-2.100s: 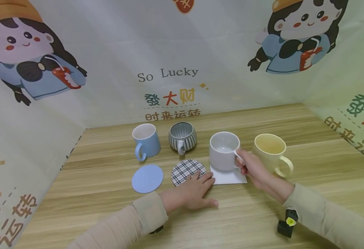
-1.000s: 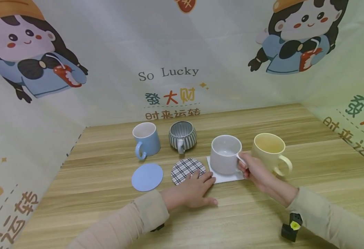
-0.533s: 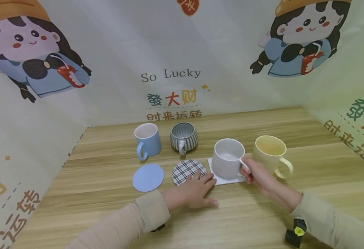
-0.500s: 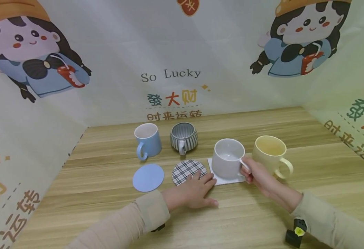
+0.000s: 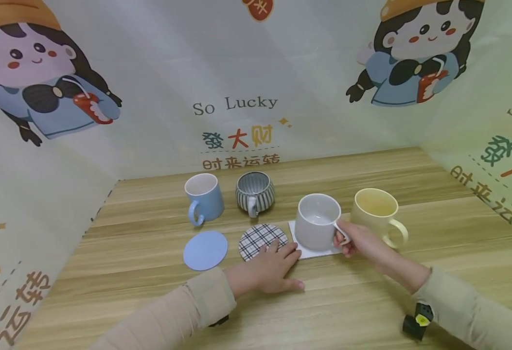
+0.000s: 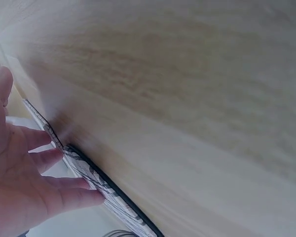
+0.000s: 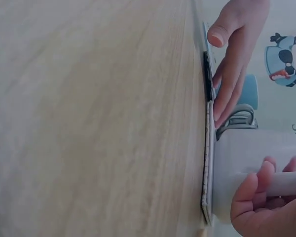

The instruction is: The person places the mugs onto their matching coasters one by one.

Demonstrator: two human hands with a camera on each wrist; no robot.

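Observation:
My right hand (image 5: pixel 357 240) grips the handle of a white mug (image 5: pixel 318 223), its fingers curled through and round it. Under the mug lies a square white coaster (image 5: pixel 310 253); in the right wrist view the mug's base is right at the coaster's top. My left hand (image 5: pixel 270 266) is spread flat with straight fingers, resting on the near part of a round plaid coaster (image 5: pixel 257 238) and reaching the left edge of the white one. The left wrist view shows those fingertips (image 6: pixel 96 197) on the plaid coaster's top. Part of that coaster is hidden beneath the hand.
A yellow mug (image 5: pixel 374 214) stands just right of the white one, partly behind my right hand. Further back are a striped grey mug (image 5: pixel 256 197) and a light blue mug (image 5: pixel 207 201). A round blue coaster (image 5: pixel 205 250) lies at left. Printed curtains surround the wooden table.
The white mug, held by its handle, has come slightly nearer over the white coaster, which has turned a little. Over the last half second the mug barely moves. The left hand stays in place.

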